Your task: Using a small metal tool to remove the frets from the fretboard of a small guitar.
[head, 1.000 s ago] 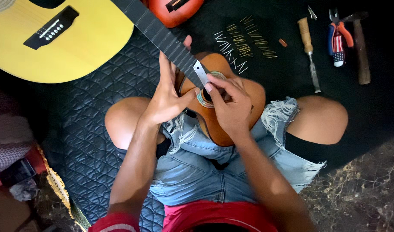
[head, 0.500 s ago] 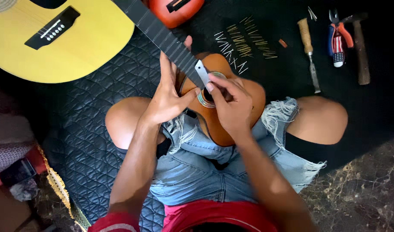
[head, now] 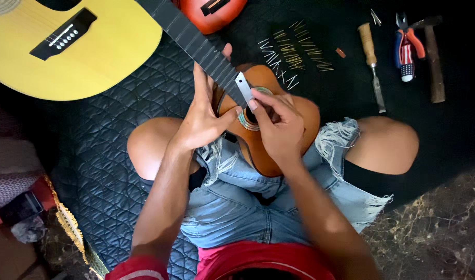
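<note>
Here, a small orange-brown ukulele (head: 289, 109) lies across the lap of a person sitting cross-legged on a dark quilted mat (head: 108, 155), body toward the belly and neck pointing away, so the fretboard (head: 206, 49) sits within easy reach. The left hand (head: 203, 116) wraps the neck where it joins the body, thumb across the top, apparently to steady the instrument. The right hand (head: 279, 122) pinches a small flat metal plate (head: 243, 85) between thumb and fingers and presses its edge onto the end of the fretboard, just above the soundhole. The 2 hands nearly touch.

Beyond the knees, short fret wires (head: 294, 52) lie in rows on the mat, with a wooden-handled chisel (head: 372, 65), red-handled pliers (head: 406, 46) and a hammer (head: 434, 59) laid side by side nearby. A yellow acoustic guitar (head: 76, 46) rests to the left.
</note>
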